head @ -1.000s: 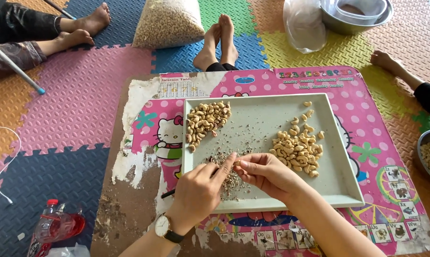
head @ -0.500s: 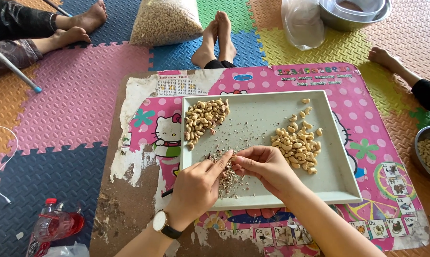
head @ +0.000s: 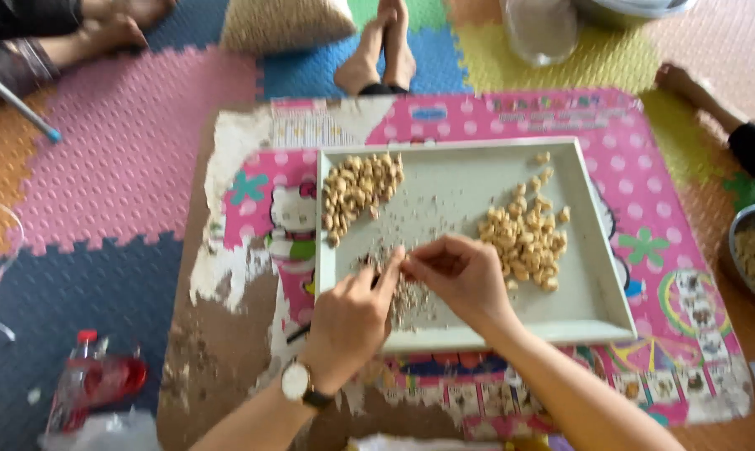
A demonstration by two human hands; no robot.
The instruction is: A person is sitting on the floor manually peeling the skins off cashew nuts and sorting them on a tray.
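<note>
Peeling a cashew goes best with the nut pinched close over the grey tray (head: 594, 313), so the skin flakes drop onto the pile of husk scraps (head: 409, 299) under the hands. The left hand (head: 350, 321) and right hand (head: 459, 280) meet near the tray's front edge, fingertips pressed together on a small nut, too blurred to make out clearly. Peeled cashews (head: 525, 238) lie at the tray's right side, unpeeled ones (head: 356, 190) in its far left corner
</note>
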